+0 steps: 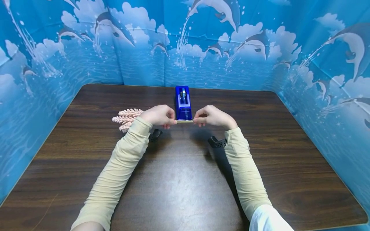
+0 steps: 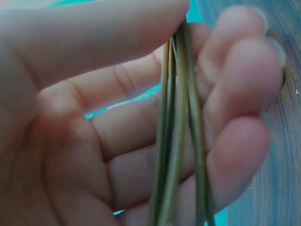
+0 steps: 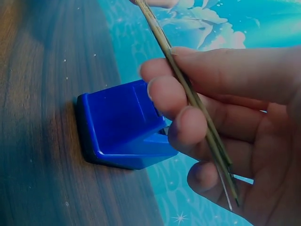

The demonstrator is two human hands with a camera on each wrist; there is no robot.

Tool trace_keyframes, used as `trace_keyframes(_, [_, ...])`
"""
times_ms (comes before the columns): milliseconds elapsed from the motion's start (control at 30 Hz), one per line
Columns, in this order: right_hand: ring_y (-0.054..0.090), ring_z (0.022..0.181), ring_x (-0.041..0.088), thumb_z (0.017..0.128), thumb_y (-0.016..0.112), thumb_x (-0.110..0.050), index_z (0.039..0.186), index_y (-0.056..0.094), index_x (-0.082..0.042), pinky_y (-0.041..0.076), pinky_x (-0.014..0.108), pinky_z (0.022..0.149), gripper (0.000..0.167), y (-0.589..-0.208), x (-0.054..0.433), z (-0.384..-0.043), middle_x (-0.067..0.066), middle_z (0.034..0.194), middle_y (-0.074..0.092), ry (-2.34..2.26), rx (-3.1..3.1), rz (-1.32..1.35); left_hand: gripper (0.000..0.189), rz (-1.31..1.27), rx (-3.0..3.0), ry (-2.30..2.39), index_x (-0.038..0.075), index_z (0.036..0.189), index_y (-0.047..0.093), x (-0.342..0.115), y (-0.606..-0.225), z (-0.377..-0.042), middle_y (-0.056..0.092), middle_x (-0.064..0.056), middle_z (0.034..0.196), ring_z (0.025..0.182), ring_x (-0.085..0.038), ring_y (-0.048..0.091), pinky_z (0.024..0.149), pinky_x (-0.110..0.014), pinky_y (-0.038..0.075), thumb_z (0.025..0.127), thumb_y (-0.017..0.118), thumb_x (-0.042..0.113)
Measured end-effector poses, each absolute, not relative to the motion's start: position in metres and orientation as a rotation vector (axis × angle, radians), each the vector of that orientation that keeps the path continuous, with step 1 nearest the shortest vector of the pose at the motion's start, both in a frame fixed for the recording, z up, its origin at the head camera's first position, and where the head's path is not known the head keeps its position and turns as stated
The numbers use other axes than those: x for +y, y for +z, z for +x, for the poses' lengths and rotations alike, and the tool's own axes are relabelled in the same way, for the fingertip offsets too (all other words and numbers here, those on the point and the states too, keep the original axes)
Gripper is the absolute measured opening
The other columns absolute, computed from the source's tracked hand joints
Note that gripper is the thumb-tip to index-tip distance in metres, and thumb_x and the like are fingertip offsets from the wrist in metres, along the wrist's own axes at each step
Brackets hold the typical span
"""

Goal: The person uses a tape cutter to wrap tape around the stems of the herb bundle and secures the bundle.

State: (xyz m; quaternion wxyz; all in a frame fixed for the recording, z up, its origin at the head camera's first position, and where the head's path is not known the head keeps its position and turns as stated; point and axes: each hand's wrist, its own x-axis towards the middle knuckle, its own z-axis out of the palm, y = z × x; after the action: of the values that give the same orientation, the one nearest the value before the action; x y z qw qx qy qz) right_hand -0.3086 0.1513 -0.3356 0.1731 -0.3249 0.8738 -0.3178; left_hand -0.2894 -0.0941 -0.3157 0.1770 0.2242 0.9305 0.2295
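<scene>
L hand (image 1: 160, 115) & R hand (image 1: 213, 116) both pinch thin stems (image 3: 209, 125) nr blue tape dispenser (image 1: 183, 104); prob. lining-up step, next move needs steady hold, ends even.

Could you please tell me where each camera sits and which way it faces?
Head: worn on the head, facing forward and down at the table; left hand, right hand and sleeves show.
Left wrist: worn there, facing thin stems in the left hand.
Right wrist: worn there, facing the stems, right hand and blue tape dispenser.
Shared: head and right wrist both show the blue tape dispenser.
</scene>
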Motion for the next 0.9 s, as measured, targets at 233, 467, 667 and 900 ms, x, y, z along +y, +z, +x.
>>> trace_keyframes(233, [0.064, 0.070, 0.018, 0.094, 0.062, -0.018, 0.086, 0.072, -0.009, 0.053, 0.045, 0.073, 0.016, -0.3360, 0.1544, -0.3100, 0.020, 0.081, 0.070, -0.874, 2.514, -0.884, 0.026, 0.627, 2.564, 0.692, 0.004, 0.076, 0.062, -0.0914, -0.3173, -0.2889, 0.061, 0.001, 0.058, 0.053, -0.010, 0.057, 0.055, -0.021, 0.044, 0.095, 0.060, 0.021])
trace_keyframes(467, [0.063, 0.072, 0.022, 0.093, 0.064, -0.019, 0.084, 0.072, -0.011, 0.047, 0.029, 0.064, 0.015, -0.3352, 0.1558, -0.3092, 0.021, 0.085, 0.070, -0.848, 2.542, -0.810, 0.031, 0.595, 2.607, 0.694, 0.006, 0.069, 0.063, -0.0885, -0.3217, -0.2902, 0.060, 0.003, 0.055, 0.052, -0.008, 0.055, 0.054, -0.021, 0.040, 0.095, 0.060, 0.022])
trace_keyframes(667, [0.065, 0.080, 0.031, 0.092, 0.066, -0.020, 0.087, 0.071, -0.007, 0.047, 0.029, 0.067, 0.016, -0.3358, 0.1559, -0.3091, 0.017, 0.085, 0.070, -0.847, 2.542, -0.767, 0.027, 0.552, 2.690, 0.684, 0.009, 0.066, 0.063, -0.0876, -0.3210, -0.2899, 0.060, 0.004, 0.056, 0.056, -0.009, 0.053, 0.061, -0.024, 0.037, 0.090, 0.066, 0.022])
trace_keyframes(900, [0.061, 0.074, 0.020, 0.088, 0.071, -0.017, 0.084, 0.068, -0.008, 0.047, 0.028, 0.068, 0.010, -0.3371, 0.1545, -0.3106, 0.003, 0.080, 0.069, -0.796, 2.598, -0.802, 0.024, 0.526, 2.723, 0.673, 0.008, 0.068, 0.064, -0.0849, -0.3210, -0.2887, 0.056, 0.005, 0.056, 0.059, -0.010, 0.051, 0.066, -0.026, 0.040, 0.087, 0.071, 0.022])
